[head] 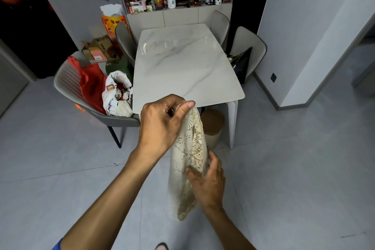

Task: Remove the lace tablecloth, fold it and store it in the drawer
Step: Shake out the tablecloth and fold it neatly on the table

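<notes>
The cream lace tablecloth (187,160) hangs bunched in a long narrow drape in front of me, off the table. My left hand (162,124) pinches its top end between thumb and fingers, just before the table's near edge. My right hand (207,180) grips the cloth lower down, about the middle of the drape, and the loose end dangles below it. The white marble table (186,63) stands bare behind the cloth. No drawer shows in this view.
Grey chairs surround the table; the near left chair (67,85) holds a red bag and a white bundle. A chair at right (249,46) carries a black cushion. A round stool (213,128) sits under the table. Behind is a cluttered sideboard (178,14). Grey tiled floor lies around me.
</notes>
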A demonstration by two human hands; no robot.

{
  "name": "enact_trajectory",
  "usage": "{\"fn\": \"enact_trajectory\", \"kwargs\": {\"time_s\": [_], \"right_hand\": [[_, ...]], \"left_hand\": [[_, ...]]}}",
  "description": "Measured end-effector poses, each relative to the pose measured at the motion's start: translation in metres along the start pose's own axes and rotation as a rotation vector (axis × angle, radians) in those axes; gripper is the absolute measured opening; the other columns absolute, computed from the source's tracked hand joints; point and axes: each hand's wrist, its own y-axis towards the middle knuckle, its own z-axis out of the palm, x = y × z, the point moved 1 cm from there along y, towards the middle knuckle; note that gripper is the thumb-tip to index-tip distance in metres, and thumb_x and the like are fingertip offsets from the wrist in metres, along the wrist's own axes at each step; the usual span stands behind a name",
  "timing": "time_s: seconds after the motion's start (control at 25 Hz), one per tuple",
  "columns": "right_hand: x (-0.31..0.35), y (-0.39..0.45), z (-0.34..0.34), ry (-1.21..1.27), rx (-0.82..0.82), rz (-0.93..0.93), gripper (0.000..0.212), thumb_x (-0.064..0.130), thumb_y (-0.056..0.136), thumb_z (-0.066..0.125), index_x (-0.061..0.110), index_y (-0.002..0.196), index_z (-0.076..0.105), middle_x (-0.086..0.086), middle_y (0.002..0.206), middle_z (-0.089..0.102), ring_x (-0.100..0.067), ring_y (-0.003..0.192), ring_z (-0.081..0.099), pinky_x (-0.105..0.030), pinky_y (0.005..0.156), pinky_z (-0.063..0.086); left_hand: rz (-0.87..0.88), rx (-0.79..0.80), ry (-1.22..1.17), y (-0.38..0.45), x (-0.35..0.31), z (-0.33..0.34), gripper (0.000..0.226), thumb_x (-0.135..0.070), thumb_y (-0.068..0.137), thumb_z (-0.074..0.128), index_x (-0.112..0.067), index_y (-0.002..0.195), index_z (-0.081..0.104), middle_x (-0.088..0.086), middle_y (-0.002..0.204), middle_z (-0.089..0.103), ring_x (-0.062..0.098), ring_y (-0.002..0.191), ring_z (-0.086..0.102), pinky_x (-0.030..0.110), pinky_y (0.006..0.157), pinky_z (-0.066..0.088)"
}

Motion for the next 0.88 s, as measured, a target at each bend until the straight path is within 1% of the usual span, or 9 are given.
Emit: {"fn": "enact_trajectory", "kwargs": {"time_s": [0.12,0.2,0.28,0.4,0.48,0.56,0.64,0.76,0.88], "right_hand": [[0.0,-0.004,0.0,0.023,-0.058,-0.008,0.086,0.058,0.068,0.069,0.032,0.141,0.032,0.002,0.142,0.048,-0.022,0.125,0.046,-0.036,0.097,0.035],[-0.01,-0.009,-0.002,-0.137,-0.001,-0.006,0.092,0.062,0.071,0.067,0.026,0.147,0.029,0.0,0.148,0.044,-0.025,0.127,0.046,-0.04,0.099,0.037],[-0.015,-0.014,0.003,-0.319,0.104,0.009,0.098,0.065,0.074,0.064,0.021,0.152,0.023,-0.002,0.153,0.038,-0.027,0.129,0.046,-0.041,0.101,0.038],[-0.001,-0.003,0.011,-0.285,0.08,0.095,0.083,0.053,0.083,0.062,0.019,0.151,0.028,-0.005,0.148,0.047,-0.028,0.127,0.05,-0.04,0.105,0.04],[0.001,0.014,0.008,-0.233,0.049,0.146,0.058,0.043,0.092,0.058,0.017,0.142,0.043,-0.009,0.133,0.061,-0.029,0.118,0.058,-0.041,0.1,0.048],[-0.008,0.031,-0.007,-0.033,0.088,0.174,0.037,0.034,0.097,0.055,0.014,0.128,0.059,-0.01,0.117,0.069,-0.028,0.107,0.065,-0.041,0.091,0.056],[-0.021,0.042,-0.029,0.129,0.135,0.156,0.02,0.027,0.097,0.057,0.015,0.106,0.069,-0.008,0.094,0.073,-0.023,0.088,0.068,-0.032,0.074,0.058],[-0.037,0.063,-0.061,0.08,0.113,0.106,0.021,0.026,0.097,0.057,0.018,0.081,0.069,-0.009,0.073,0.068,-0.02,0.067,0.06,-0.027,0.056,0.045],[-0.039,0.09,-0.083,-0.007,0.028,0.14,0.025,0.02,0.099,0.05,0.013,0.078,0.063,-0.011,0.077,0.065,-0.025,0.07,0.057,-0.03,0.057,0.042]], "left_hand": [[0.001,-0.064,-0.043,0.014,-0.005,-0.011,0.022,-0.033,0.087,0.07,-0.019,0.071,0.069,-0.007,0.058,0.063,0.007,0.05,0.054,0.025,0.051,0.047],[0.004,-0.141,-0.068,0.036,-0.011,-0.022,0.018,-0.031,0.087,0.071,-0.019,0.073,0.069,-0.009,0.06,0.063,0.005,0.054,0.055,0.022,0.052,0.046],[-0.001,-0.177,-0.112,0.062,-0.023,-0.026,0.02,-0.029,0.088,0.071,-0.014,0.074,0.07,0.001,0.063,0.065,0.006,0.056,0.054,0.028,0.055,0.047],[0.047,-0.161,-0.171,0.08,-0.053,-0.023,0.023,-0.027,0.088,0.071,-0.01,0.071,0.069,0.008,0.062,0.066,0.012,0.056,0.055,0.033,0.054,0.048],[0.084,-0.166,-0.206,0.077,-0.063,-0.027,0.024,-0.027,0.088,0.071,-0.008,0.072,0.069,0.011,0.062,0.066,0.021,0.052,0.056,0.033,0.053,0.048],[0.105,-0.179,-0.225,0.07,-0.063,-0.038,0.024,-0.028,0.088,0.071,-0.009,0.073,0.069,0.014,0.062,0.066,0.03,0.053,0.057,0.033,0.051,0.048],[0.108,-0.18,-0.222,0.065,-0.054,-0.053,0.021,-0.027,0.088,0.071,-0.01,0.077,0.07,0.01,0.064,0.066,0.02,0.053,0.056,0.03,0.051,0.047],[0.081,-0.162,-0.218,0.063,-0.028,-0.069,0.017,-0.026,0.089,0.071,-0.011,0.081,0.07,0.004,0.064,0.064,0.012,0.056,0.056,0.026,0.05,0.047],[0.005,-0.061,-0.259,0.057,0.018,-0.077,0.014,-0.022,0.089,0.071,-0.009,0.083,0.07,-0.001,0.061,0.065,0.008,0.051,0.058,0.017,0.046,0.051]]}}
